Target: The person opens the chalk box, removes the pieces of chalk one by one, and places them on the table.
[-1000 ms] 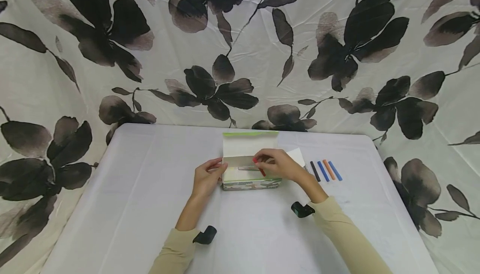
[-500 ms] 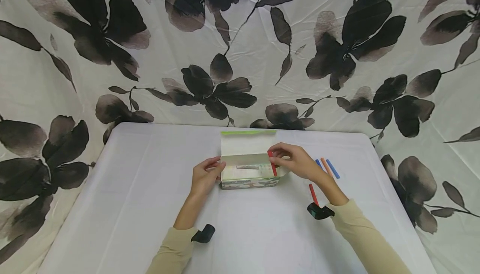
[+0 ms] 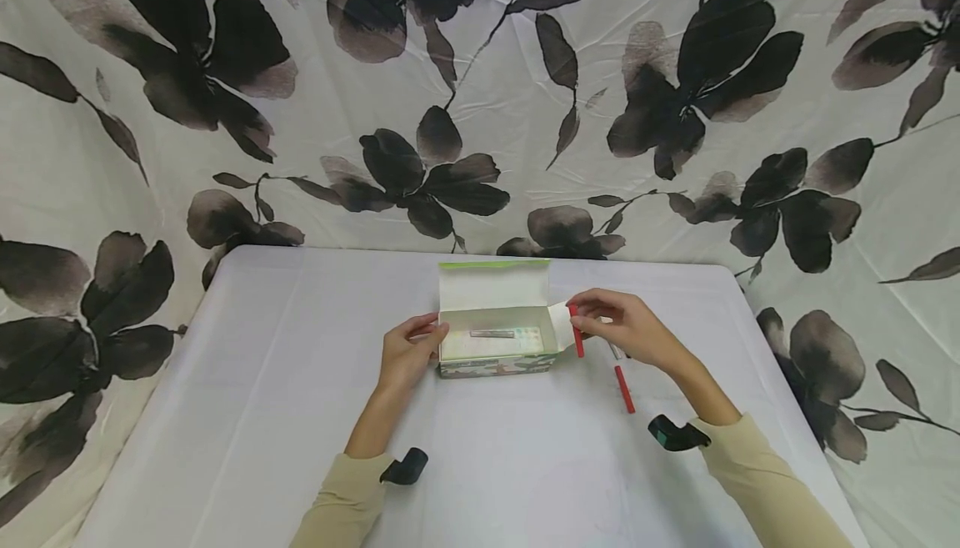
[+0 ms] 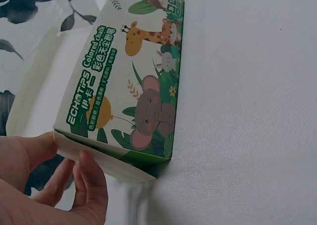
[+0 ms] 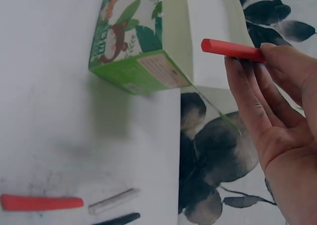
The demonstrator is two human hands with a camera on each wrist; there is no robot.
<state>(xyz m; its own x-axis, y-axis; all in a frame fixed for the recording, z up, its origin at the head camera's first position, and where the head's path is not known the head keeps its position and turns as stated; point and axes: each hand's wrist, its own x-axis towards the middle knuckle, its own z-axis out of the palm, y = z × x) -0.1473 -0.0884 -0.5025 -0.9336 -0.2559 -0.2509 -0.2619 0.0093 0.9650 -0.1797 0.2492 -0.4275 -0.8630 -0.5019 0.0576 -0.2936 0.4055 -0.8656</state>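
A chalk box (image 3: 495, 367) printed with animals and the words "Colored chalk" stands with its lid (image 3: 493, 285) raised. My left hand (image 3: 408, 356) holds its left end; in the left wrist view the thumb lies at the box corner and the fingers are against the side flap (image 4: 109, 163). My right hand (image 3: 630, 327) pinches a red chalk stick (image 5: 233, 50) between thumb and fingers, just right of the box beside the right side flap (image 3: 560, 327). Inside the box, a thin grey stick (image 3: 492, 334) lies on a pale patterned surface.
Another red chalk stick (image 3: 625, 389) lies on the white table (image 3: 480, 465), right of the box. In the right wrist view a greyish clear stick (image 5: 114, 201) and a black chalk stick (image 5: 119, 219) lie beside it. A floral cloth (image 3: 450, 72) hangs behind the table.
My right hand has moved right with the red chalk, from over the box to beyond its right end. The blue and orange chalk sticks are now hidden behind it. The left hand stays at the box.
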